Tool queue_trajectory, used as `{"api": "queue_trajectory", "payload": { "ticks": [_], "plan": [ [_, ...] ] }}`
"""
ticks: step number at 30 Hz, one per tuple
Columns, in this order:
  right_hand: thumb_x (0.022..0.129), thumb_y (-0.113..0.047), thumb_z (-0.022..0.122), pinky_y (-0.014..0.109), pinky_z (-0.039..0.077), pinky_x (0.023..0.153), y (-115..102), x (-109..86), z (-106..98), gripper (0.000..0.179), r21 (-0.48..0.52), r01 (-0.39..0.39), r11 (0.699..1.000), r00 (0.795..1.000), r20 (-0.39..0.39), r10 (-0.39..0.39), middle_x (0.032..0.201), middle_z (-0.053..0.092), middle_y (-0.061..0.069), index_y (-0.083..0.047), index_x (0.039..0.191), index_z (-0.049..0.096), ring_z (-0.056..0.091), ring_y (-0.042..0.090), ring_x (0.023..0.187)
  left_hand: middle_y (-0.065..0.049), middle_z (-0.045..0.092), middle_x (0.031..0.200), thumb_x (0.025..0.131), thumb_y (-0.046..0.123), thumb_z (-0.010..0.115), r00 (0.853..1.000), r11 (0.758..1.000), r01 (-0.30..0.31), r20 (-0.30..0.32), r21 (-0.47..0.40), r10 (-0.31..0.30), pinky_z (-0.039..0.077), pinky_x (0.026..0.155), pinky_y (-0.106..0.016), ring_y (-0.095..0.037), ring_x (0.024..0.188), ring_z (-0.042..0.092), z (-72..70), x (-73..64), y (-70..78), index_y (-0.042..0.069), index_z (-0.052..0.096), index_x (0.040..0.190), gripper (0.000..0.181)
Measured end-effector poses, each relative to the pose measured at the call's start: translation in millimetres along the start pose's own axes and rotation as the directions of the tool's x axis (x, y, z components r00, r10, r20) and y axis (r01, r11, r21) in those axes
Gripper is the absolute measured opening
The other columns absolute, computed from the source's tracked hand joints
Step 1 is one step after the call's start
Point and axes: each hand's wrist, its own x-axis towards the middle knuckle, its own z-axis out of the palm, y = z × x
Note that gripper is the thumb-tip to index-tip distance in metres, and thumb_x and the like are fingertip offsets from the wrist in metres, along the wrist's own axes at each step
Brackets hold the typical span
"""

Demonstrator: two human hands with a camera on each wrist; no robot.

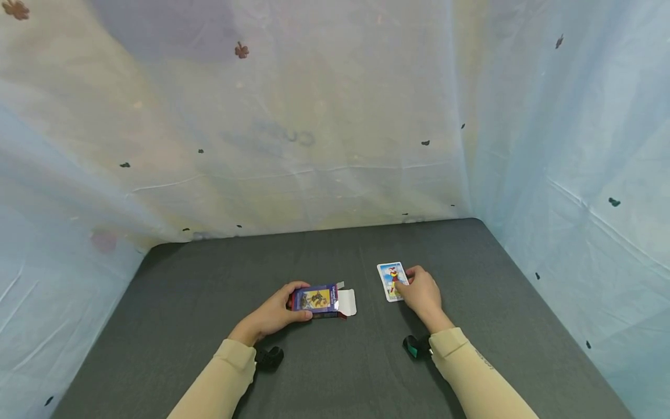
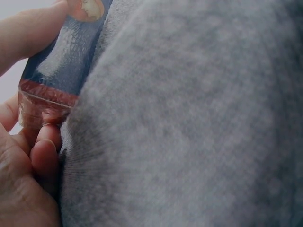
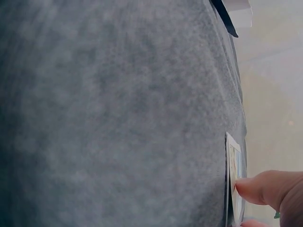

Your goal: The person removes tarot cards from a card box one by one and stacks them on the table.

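Observation:
My left hand grips a small purple card box by its left end, thumb along the near side and fingers round the far side. The box has a yellow picture on top, and its white end flap stands open toward the right. In the left wrist view the red closed end of the box lies by the curled fingers. Right of the box, my right hand pinches a white-bordered picture card at its right edge, thumb on its face. The card shows a figure in red and yellow on blue, close over the cloth.
A dark grey cloth covers the table under both hands. Pale plastic sheeting with small leaf marks hangs behind the table and along both sides. Black straps sit at the wrists, below the cream sleeves.

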Motion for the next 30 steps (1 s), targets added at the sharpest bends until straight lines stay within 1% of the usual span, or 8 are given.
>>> {"api": "queue_trajectory", "payload": {
  "ticks": [2,4,7,11,14,21,30],
  "plan": [
    [0.085,-0.026,0.071,0.038,0.040,0.062,0.1,0.1,0.2,0.045,-0.007,0.002,1.000,1.000,-0.001,-0.002,0.088,0.059,0.011,0.002,0.118,0.058,0.052,0.023,0.072,-0.008,0.048,0.128,0.082,0.023,0.080,1.000,1.000,0.005,-0.001,-0.011,-0.005,0.037,0.095,-0.048,-0.025,0.108,0.049,-0.1,-1.1,2.0,0.022,0.045,0.140,0.068],
    [0.085,-0.026,0.071,0.038,0.040,0.062,0.3,0.1,0.3,0.045,-0.010,0.006,1.000,1.000,0.001,-0.006,0.088,0.059,0.011,0.002,0.118,0.058,0.052,0.023,0.071,-0.010,0.047,0.129,0.082,0.021,0.079,1.000,1.000,0.011,-0.003,-0.014,-0.011,0.037,0.096,-0.049,-0.027,0.109,0.048,0.5,-4.2,7.7,0.019,0.045,0.140,0.068],
    [0.086,-0.027,0.071,0.038,0.040,0.062,0.5,0.0,0.6,0.045,-0.011,0.009,1.000,1.000,0.002,-0.009,0.088,0.059,0.011,0.003,0.118,0.058,0.052,0.023,0.071,-0.010,0.047,0.130,0.082,0.021,0.079,1.000,1.000,0.014,-0.002,-0.010,-0.014,0.037,0.096,-0.049,-0.027,0.109,0.048,0.7,-4.8,8.6,0.019,0.045,0.140,0.067],
    [0.086,-0.027,0.071,0.038,0.041,0.063,0.6,0.2,0.7,0.045,-0.010,0.009,1.000,1.000,0.001,-0.009,0.088,0.060,0.011,0.003,0.117,0.058,0.053,0.023,0.071,-0.007,0.046,0.131,0.081,0.026,0.080,1.000,1.000,0.003,0.006,-0.003,-0.003,0.037,0.096,-0.049,-0.025,0.110,0.048,-0.4,-0.3,0.6,0.023,0.045,0.140,0.068],
    [0.085,-0.027,0.071,0.038,0.041,0.063,0.6,0.5,0.5,0.046,-0.009,0.009,1.000,1.000,0.003,-0.009,0.089,0.060,0.011,0.002,0.117,0.058,0.053,0.023,0.072,-0.007,0.046,0.131,0.081,0.027,0.080,1.000,1.000,0.005,0.010,-0.003,-0.005,0.037,0.096,-0.049,-0.025,0.110,0.048,-1.0,1.0,-1.5,0.025,0.045,0.139,0.068],
    [0.085,-0.026,0.072,0.037,0.040,0.063,-2.0,-0.5,-0.6,0.045,-0.006,-0.002,1.000,1.000,0.012,0.002,0.088,0.059,0.010,0.002,0.117,0.058,0.053,0.023,0.072,-0.008,0.046,0.131,0.081,0.027,0.081,1.000,1.000,0.002,0.016,-0.012,-0.001,0.037,0.096,-0.049,-0.026,0.110,0.048,-1.7,0.8,-2.4,0.024,0.045,0.140,0.069],
    [0.086,-0.025,0.072,0.039,0.041,0.066,-1.1,-0.6,-0.2,0.047,0.016,-0.009,1.000,1.000,0.025,0.008,0.091,0.059,0.011,0.002,0.120,0.056,0.053,0.024,0.074,-0.006,0.047,0.130,0.079,0.036,0.081,0.999,1.000,-0.011,0.031,-0.002,0.011,0.039,0.095,-0.046,-0.024,0.109,0.049,-2.8,1.6,-3.6,0.026,0.045,0.139,0.070]
  ]
}}
